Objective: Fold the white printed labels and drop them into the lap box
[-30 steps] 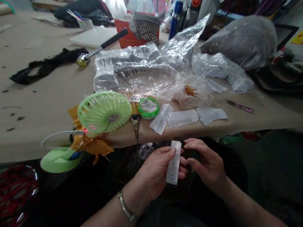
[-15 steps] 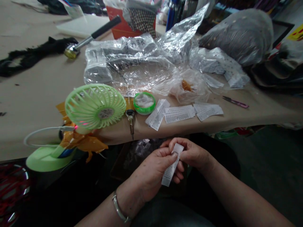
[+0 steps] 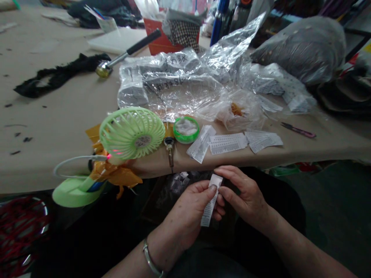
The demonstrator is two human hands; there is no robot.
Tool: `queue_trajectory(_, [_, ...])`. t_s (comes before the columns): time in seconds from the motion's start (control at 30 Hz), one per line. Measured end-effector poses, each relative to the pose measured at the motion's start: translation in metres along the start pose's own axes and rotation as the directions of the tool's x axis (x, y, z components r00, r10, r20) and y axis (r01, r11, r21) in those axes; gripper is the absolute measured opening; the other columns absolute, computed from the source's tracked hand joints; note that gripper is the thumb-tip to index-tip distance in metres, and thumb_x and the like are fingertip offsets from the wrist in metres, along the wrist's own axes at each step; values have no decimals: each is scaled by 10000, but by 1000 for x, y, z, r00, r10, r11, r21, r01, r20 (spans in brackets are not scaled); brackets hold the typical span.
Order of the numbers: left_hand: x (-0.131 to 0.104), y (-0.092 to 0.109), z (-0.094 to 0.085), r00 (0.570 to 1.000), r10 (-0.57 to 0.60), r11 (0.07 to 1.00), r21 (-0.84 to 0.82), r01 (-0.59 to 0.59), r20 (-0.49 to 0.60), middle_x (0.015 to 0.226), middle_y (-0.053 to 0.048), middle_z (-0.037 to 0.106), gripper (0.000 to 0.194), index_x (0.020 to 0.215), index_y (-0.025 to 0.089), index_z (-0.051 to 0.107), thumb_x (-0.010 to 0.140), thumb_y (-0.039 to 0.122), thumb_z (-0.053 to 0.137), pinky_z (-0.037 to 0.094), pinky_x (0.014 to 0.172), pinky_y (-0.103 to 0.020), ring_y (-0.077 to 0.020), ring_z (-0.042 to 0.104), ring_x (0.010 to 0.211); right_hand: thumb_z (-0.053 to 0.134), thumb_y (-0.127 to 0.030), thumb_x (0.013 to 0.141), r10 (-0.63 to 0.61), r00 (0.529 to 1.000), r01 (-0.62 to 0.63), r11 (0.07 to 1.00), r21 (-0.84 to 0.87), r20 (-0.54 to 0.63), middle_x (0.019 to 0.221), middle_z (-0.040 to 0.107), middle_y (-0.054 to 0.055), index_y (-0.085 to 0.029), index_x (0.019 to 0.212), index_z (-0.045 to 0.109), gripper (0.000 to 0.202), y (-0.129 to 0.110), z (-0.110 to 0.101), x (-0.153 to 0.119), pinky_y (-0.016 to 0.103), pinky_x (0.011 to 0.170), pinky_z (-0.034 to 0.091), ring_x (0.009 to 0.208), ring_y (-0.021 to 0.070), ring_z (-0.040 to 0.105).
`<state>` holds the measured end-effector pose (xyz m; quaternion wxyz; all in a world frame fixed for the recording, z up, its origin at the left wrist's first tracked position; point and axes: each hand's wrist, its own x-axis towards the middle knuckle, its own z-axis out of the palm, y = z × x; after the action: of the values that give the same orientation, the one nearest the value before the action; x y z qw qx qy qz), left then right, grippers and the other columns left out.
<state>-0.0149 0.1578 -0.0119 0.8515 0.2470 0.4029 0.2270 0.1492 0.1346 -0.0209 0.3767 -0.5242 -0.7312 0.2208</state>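
Note:
My left hand (image 3: pixel 193 206) pinches a narrow white printed label (image 3: pixel 209 210) under its thumb, below the table's front edge. My right hand (image 3: pixel 246 193) is beside the label's upper end, thumb and fingers apart; its thumb tip lies close to the label's edge, and I cannot tell whether it touches. On the table edge above the hands lie fanned piles of similar printed labels (image 3: pixel 228 143). Left of them a green round tin (image 3: pixel 186 133) holds white fluffy material. A soldering iron (image 3: pixel 169 148) points its tip over the table edge.
A green fan (image 3: pixel 131 133) wrapped in orange tape stands at the left edge. Clear plastic bags (image 3: pixel 174 88) spread behind the labels, with a hammer-like tool (image 3: pixel 127 54) beyond. Pink-handled thread snips (image 3: pixel 298 129) lie at right. Small scraps (image 3: pixel 181 179) sit below the edge.
My right hand has let go of the label's upper end and opened, its fingers spreading away to the right. The left hand still holds the label. The view has shifted slightly left.

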Motion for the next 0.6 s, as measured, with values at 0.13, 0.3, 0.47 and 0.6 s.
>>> queue_trajectory(0.13, [0, 1, 0, 1000, -3, 1000, -2, 2, -26, 632, -26, 597, 178, 847, 107, 622, 834, 279, 578, 441, 494, -174, -80, 539, 495, 533, -245, 883, -43, 999, 43, 998, -54, 9, 1108, 616, 100, -168, 1150, 585, 283, -3, 3, -1, 321, 890, 514, 1042, 196, 594])
queue_trajectory(0.3, [-1, 1, -2, 1000, 7, 1000, -25, -8, -13, 644, -23, 589, 173, 856, 108, 615, 847, 270, 556, 429, 494, -169, -74, 531, 495, 546, -240, 869, 45, 999, -47, 995, 83, 30, 1135, 619, 84, -205, 1196, 562, 329, -3, 6, -4, 337, 906, 505, 1044, 199, 599])
queue_trajectory(0.47, [-5, 1, 0, 997, 65, 998, 24, -64, -31, 672, -16, 579, 188, 815, 119, 604, 847, 299, 559, 416, 513, -176, -76, 516, 530, 599, -300, 844, 379, 922, -360, 772, 524, 76, 914, 667, 24, -218, 1077, 596, 248, -3, 14, -1, 234, 683, 539, 767, 130, 648])
queue_trajectory(0.6, [-6, 0, 1, 981, 167, 982, 105, -156, -102, 631, -6, 556, 185, 756, 135, 601, 844, 288, 543, 408, 526, -198, -96, 505, 549, 664, -331, 795, 467, 871, -426, 559, 711, 154, 663, 615, -25, -184, 793, 614, 156, -5, 24, 7, 192, 537, 493, 549, 82, 567])
